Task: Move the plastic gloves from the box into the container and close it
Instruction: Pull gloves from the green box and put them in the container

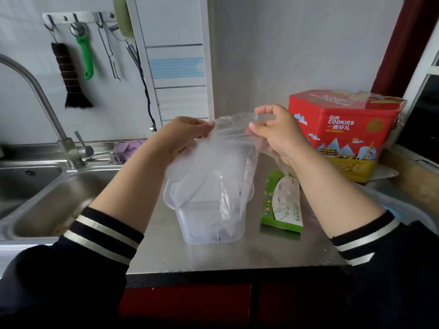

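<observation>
A bunch of clear plastic gloves [221, 162] hangs between both hands above a clear plastic container [204, 224] on the steel counter. My left hand [183, 136] pinches the gloves' top edge on the left. My right hand [275, 134] pinches the same edge on the right. The gloves' lower ends dangle into the container's uncovered top. The green and white glove box [282, 205] lies flat to the right of the container, with a bit of plastic showing at its opening. I see no lid.
A steel sink [54, 200] with a tap [38, 96] lies to the left. A red cookie tin [344, 131] stands at the back right. Utensils hang on wall hooks [80, 55]. A purple cloth [128, 148] lies behind the sink.
</observation>
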The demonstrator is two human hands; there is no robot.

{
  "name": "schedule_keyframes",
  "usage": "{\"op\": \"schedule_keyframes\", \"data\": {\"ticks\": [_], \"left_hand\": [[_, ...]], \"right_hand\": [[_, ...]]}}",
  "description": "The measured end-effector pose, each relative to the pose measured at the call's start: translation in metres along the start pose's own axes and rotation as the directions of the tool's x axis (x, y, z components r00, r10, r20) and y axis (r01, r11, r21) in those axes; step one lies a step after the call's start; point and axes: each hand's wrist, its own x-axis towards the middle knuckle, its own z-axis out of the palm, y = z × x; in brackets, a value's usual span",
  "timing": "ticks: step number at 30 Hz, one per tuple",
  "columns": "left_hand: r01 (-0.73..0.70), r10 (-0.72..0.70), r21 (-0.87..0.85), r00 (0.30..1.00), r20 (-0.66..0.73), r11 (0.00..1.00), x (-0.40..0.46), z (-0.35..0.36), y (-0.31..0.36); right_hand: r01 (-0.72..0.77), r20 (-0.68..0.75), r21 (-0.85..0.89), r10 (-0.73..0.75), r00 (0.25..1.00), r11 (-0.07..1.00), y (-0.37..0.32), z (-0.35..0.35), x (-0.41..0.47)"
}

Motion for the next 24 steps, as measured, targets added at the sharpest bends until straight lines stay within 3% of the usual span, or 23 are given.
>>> {"op": "schedule_keyframes", "data": {"ticks": [3, 6, 11, 14, 16, 18, 21, 23, 24], "left_hand": [[0.083, -0.074, -0.074, 0.99, 0.118, 0.994, 0.005, -0.008, -0.006], [0.044, -0.013, -0.186, 0.986, 0.167, 0.981, 0.007, -0.011, -0.009], [0.061, -0.055, -0.292, 0.998, 0.027, 0.955, 0.017, -0.007, -0.015], [0.064, -0.075, -0.099, 0.99, -0.118, 0.993, 0.022, -0.006, -0.021], [-0.002, 0.029, 0.124, 0.978, -0.208, 0.992, 0.022, -0.003, -0.028], [-0.062, 0.188, 0.454, 0.953, -0.237, 0.889, 0.021, 0.0, -0.037], [-0.216, 0.386, 0.748, 0.921, -0.058, 0.628, 0.017, 0.008, -0.041], [-0.35, 0.328, 0.792, 0.923, 0.201, 0.501, 0.014, 0.016, -0.037], [-0.382, 0.226, 0.798, 0.924, 0.31, 0.466, 0.013, 0.021, -0.036]], "right_hand": [[0.033, 0.011, -0.054, -0.033, 0.999, 0.998, 0.003, 0.005, 0.003], [0.045, 0.006, -0.026, -0.045, 0.999, 0.999, 0.003, 0.01, 0.004], [0.067, -0.011, -0.107, -0.069, 0.998, 0.992, 0.007, 0.025, 0.016], [0.09, -0.002, -0.24, -0.093, 0.996, 0.967, 0.014, 0.036, 0.029], [0.087, 0.014, -0.339, -0.088, 0.996, 0.937, 0.019, 0.044, 0.033], [0.094, 0.036, -0.403, -0.086, 0.996, 0.91, 0.023, 0.051, 0.037], [0.138, 0.122, -0.534, -0.085, 0.989, 0.834, 0.024, 0.06, 0.04], [0.177, 0.194, -0.604, -0.072, 0.978, 0.777, 0.028, 0.063, 0.042], [0.191, 0.22, -0.638, -0.061, 0.974, 0.746, 0.03, 0.065, 0.041]]}}
